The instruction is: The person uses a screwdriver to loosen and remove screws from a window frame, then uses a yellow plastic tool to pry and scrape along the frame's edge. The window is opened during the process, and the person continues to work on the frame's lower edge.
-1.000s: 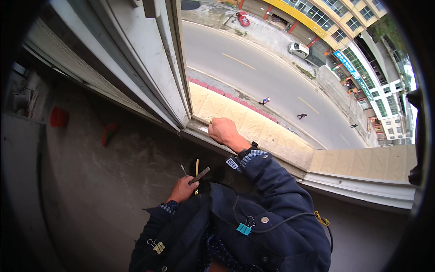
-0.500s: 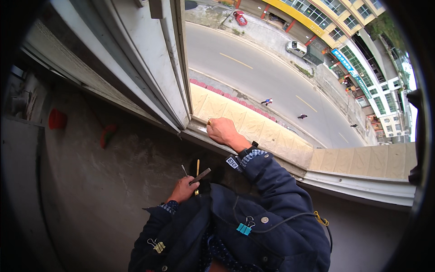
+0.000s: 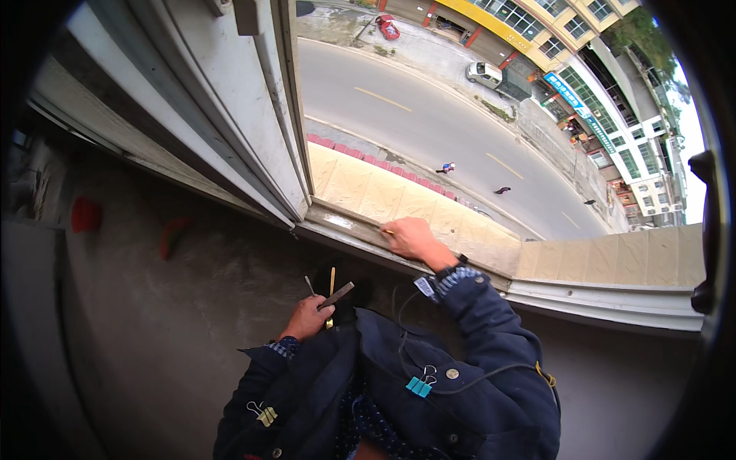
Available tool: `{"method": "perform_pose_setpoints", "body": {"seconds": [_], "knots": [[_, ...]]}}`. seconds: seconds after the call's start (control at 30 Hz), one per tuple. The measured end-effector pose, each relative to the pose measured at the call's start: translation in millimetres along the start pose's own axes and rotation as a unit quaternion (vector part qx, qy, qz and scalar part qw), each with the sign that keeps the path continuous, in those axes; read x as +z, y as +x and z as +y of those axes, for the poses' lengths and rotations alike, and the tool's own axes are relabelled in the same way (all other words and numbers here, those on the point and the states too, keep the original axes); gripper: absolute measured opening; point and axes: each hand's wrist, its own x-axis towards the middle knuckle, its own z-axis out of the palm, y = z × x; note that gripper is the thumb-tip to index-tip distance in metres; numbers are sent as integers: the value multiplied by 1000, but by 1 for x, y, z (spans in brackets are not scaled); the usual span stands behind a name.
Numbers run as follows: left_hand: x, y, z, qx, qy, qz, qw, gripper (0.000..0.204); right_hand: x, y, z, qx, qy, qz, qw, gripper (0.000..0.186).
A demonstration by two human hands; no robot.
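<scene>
Precariously, the right hand (image 3: 416, 239) works at the brink of a drop, lying over the grey, grooved window sill (image 3: 360, 234), its fingers bunched closely around a slim yellowish piece (image 3: 389, 231) whose tip shows beside the thumb; how firm that hold is, I cannot tell. The left hand (image 3: 305, 318), lower and nearer the body, is curled around a flat dark metal bar (image 3: 337, 296), while a thin yellow stick (image 3: 333, 280) and a slender grey rod (image 3: 309, 285) poke up beside it, probably sharing the grip. Losing the slim yellowish piece seems the main danger: a slip off the outer edge could send it onto the cream textured ledge (image 3: 368, 184), or on toward the grey paved road (image 3: 429, 123), where pedestrians (image 3: 446, 167) are walking. A loosened left grip could spill one of its lengths onto the dull grey floor (image 3: 176, 330), since three together make an uneven bundle. The black looped cable (image 3: 498, 370) on the navy jacket (image 3: 483, 414) might snag if the right arm swings wide. Leftward, the sill runs past a white smear (image 3: 338, 221) and meets the upright white window frame (image 3: 245, 84), which would stop the knuckles; rightward it continues toward a white ridged rail (image 3: 606, 303), giving longer travel, though the sleeve lies across that way.
</scene>
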Motion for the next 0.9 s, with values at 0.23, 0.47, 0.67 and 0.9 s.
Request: {"method": "perform_pose_setpoints", "body": {"seconds": [0.23, 0.47, 0.67, 0.9], "knots": [[-3, 9, 0, 20, 20, -6, 1000, 30, -43, -66, 11, 128, -36, -52, 990, 24], [-3, 11, 3, 19, 27, -15, 999, 30, -20, -27, -25, 38, 161, 77, 983, 25], [-9, 16, 11, 35, 33, 15, 999, 27, -18, -59, -3, 151, 50, 14, 987, 29], [-16, 31, 48, 55, -77, 43, 995, 24, -33, -91, -24, 92, 239, 197, 946, 35]]}}
